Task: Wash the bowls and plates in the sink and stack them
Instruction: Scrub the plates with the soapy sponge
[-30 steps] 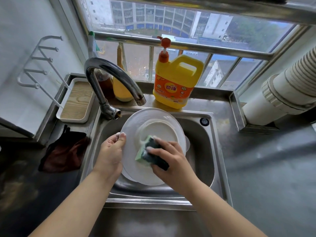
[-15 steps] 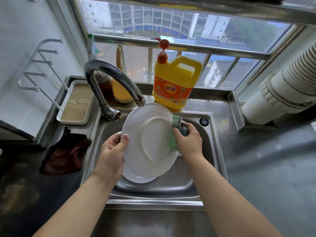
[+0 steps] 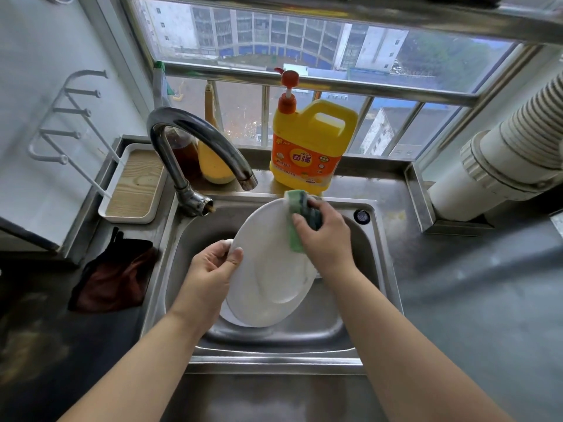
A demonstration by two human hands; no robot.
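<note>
A white plate is held tilted on edge over the steel sink. My left hand grips its left rim, thumb on the face. My right hand holds a green and dark sponge folded over the plate's upper right rim. Beneath the tilted plate, the edge of another white dish shows on the sink floor. More white crockery peeks out behind the right wrist, mostly hidden.
The curved tap arches over the sink's back left. A yellow detergent jug with a red pump stands on the sill behind. A wood-lined white tray and a dark red cloth lie left. Dark counter stretches right.
The right hand carried the sponge from the plate's centre to its right rim, then up toward the top edge. The plate turned more edge-on; the left hand kept its hold.
</note>
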